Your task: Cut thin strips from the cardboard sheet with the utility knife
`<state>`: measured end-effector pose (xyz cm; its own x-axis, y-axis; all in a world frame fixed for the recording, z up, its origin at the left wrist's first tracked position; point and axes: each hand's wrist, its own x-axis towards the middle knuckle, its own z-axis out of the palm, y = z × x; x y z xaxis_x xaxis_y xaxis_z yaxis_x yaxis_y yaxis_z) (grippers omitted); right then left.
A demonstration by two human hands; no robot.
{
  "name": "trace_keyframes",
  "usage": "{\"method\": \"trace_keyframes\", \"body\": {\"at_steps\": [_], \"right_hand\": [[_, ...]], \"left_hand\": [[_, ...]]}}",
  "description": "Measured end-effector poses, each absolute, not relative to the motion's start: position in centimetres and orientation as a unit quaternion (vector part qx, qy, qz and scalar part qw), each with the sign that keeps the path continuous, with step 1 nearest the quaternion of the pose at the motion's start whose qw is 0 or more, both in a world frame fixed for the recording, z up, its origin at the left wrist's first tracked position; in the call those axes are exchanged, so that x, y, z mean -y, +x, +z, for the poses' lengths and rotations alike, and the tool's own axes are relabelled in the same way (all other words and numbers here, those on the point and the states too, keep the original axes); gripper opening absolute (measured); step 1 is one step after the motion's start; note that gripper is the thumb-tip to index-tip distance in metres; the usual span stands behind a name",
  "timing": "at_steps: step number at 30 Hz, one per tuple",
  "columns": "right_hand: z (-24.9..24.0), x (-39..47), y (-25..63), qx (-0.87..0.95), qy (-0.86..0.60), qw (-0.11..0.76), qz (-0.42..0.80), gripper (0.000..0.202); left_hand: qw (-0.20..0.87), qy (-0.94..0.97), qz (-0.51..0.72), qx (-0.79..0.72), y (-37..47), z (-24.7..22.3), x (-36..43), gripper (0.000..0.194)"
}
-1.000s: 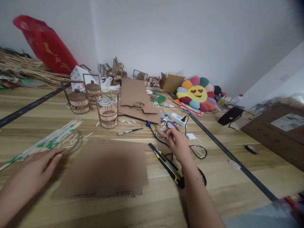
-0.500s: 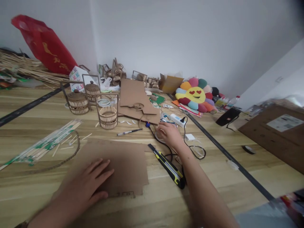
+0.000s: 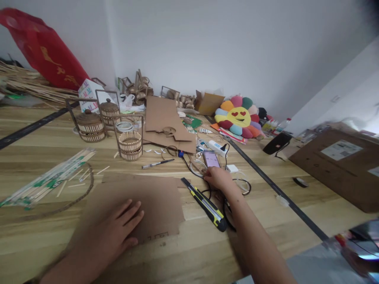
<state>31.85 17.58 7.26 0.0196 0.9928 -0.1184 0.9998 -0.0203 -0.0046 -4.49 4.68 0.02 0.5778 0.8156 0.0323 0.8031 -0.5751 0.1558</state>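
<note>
Left hand [image 3: 118, 225] flat on card [image 3: 161, 203], fingers spread, holding nothing. Right hand [image 3: 218, 179] by phone [image 3: 211, 159], fingers curled; cannot tell if it holds anything. Numbers on phone blurry. Cutter [image 3: 205, 206] right of card. Red bag [image 3: 32, 41], cut off: gold writing unreadable. Box [image 3: 319, 173] label [image 3: 342, 150] too small.

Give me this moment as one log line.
left hand: spread on cardboard | right hand: by phone, grip unclear | cutter: lying right of cardboard | pen: beyond cardboard
</note>
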Motion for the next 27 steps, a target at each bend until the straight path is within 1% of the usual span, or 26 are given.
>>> {"method": "trace_keyframes", "body": {"at_steps": [3,6,8,11,14,16,18,19,21,23,24,25,27], "right_hand": [[7.4,-17.9,31.5,-0.685,0.727,-0.005,-0.057,0.014],[8.4,-18.1,31.4,-0.675,0.727,-0.101,-0.068,0.006],[9.7,-18.1,31.3,-0.674,0.709,-0.19,-0.088,0.005],[12.0,-18.0,31.1,-0.662,0.647,-0.35,-0.143,0.007],[13.8,-17.6,30.1,-0.621,0.557,-0.505,-0.222,0.016],[14.2,-17.1,28.8,-0.583,0.496,-0.572,-0.295,0.02],[13.8,-16.4,27.1,-0.543,0.445,-0.599,-0.385,0.024],[13.2,-16.1,26.2,-0.522,0.423,-0.602,-0.431,0.026],[11.8,-15.5,24.2,-0.476,0.387,-0.598,-0.516,0.028],[10.3,-15.0,22.6,-0.429,0.358,-0.59,-0.583,0.029],[9.6,-14.8,22.0,-0.407,0.347,-0.585,-0.61,0.029],[9.0,-14.7,21.5,-0.387,0.338,-0.58,-0.632,0.03],[8.1,-14.6,20.9,-0.356,0.322,-0.571,-0.666,0.031]], "left_hand": [[0.062,0.891,0.063,-0.446,-3.4,0.3,-4.8,0.045],[0.06,0.893,0.075,-0.44,-2.7,0.7,-5.0,0.043],[0.06,0.892,0.073,-0.441,-2.5,0.8,-5.0,0.043],[0.077,0.886,0.064,-0.452,-2.6,1.0,-5.0,0.044],[0.136,0.869,0.09,-0.468,-2.5,1.7,-5.0,0.044],[0.194,0.842,0.139,-0.483,-2.1,2.9,-5.0,0.037],[0.262,0.795,0.207,-0.507,-1.4,4.4,-4.9,0.032],[0.303,0.764,0.236,-0.517,-0.9,5.3,-4.9,0.033],[0.426,0.685,0.272,-0.525,0.2,6.7,-4.9,0.035],[0.576,0.597,0.282,-0.483,1.1,7.5,-4.9,0.043],[0.634,0.563,0.279,-0.45,1.5,7.6,-4.8,0.047],[0.679,0.538,0.269,-0.421,1.8,7.5,-4.8,0.05],[0.734,0.504,0.247,-0.383,2.0,6.9,-4.8,0.052]]}}
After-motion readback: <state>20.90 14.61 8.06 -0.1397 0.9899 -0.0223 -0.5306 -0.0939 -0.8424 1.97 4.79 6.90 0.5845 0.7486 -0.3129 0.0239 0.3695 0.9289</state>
